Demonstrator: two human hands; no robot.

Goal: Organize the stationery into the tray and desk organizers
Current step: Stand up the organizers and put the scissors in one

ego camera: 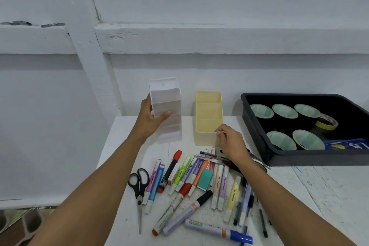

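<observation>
A white stepped desk organizer (166,96) stands at the back of the white table, and my left hand (150,119) grips its left side, thumb across the front. Right of it is a yellow organizer (208,114) with empty compartments; my right hand (231,142) pinches its near right corner. A heap of markers and highlighters (191,183) lies in front, with black-handled scissors (138,185) at its left and thin pens (246,211) at its right. A black tray (257,124) at the right holds several rolls of tape (285,111).
The white wall rises straight behind the organizers. The table's left edge (103,158) runs just left of my left forearm, with floor below. A blue packet (345,144) lies in the tray's near right corner. Bare tabletop (319,195) shows in front of the tray.
</observation>
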